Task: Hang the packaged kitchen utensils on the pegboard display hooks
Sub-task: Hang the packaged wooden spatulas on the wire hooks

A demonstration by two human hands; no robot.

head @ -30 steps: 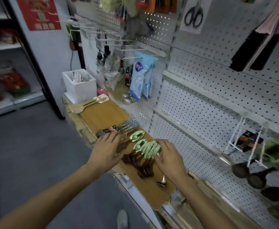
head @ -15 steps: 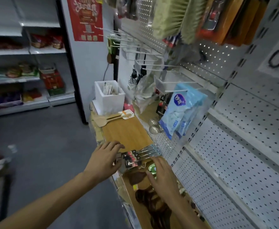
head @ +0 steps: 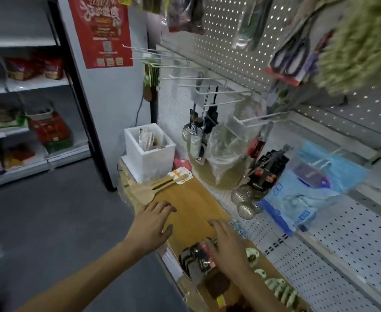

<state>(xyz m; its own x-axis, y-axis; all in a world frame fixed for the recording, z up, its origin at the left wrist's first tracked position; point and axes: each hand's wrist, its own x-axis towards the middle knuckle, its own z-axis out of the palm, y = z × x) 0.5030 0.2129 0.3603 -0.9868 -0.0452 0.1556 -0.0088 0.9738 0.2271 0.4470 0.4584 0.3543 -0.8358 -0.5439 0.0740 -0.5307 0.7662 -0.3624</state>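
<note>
- much of the upper right is motion-blurred: a green bristly mass (head: 363,39) and a pair of dark-handled scissors (head: 290,57) hang there, their packaging hard to make out.
- the right hand (head: 227,246) covers the front of a bundle of packaged utensils (head: 198,255); only dark handles and a reddish shiny card show past it, and whether the fingers curl round the bundle or just lie on it cannot be told.
- further pale green and brown utensils (head: 279,289) run off toward the bottom edge, partly hidden by the right forearm.
- the left hand (head: 153,224) lies released, fingers spread and fairly straight, at the near edge of the wooden board (head: 191,206), holding nothing.
- the wooden board tops a low shelf against a white pegboard (head: 230,41) wall; bare white display hooks (head: 218,92) stick out above it.
- at the board's far end lie wooden spatulas (head: 153,188) with a white and orange card, just beside a white foam box (head: 149,154).
- clear bags (head: 225,149), round metal strainers (head: 244,201) and a blue packet (head: 302,192) hang lower on the pegboard.
- the floor (head: 49,210) is grey; store shelves (head: 27,82) with red and green goods stand to the left, and a red poster (head: 101,30) is on the pale wall.
</note>
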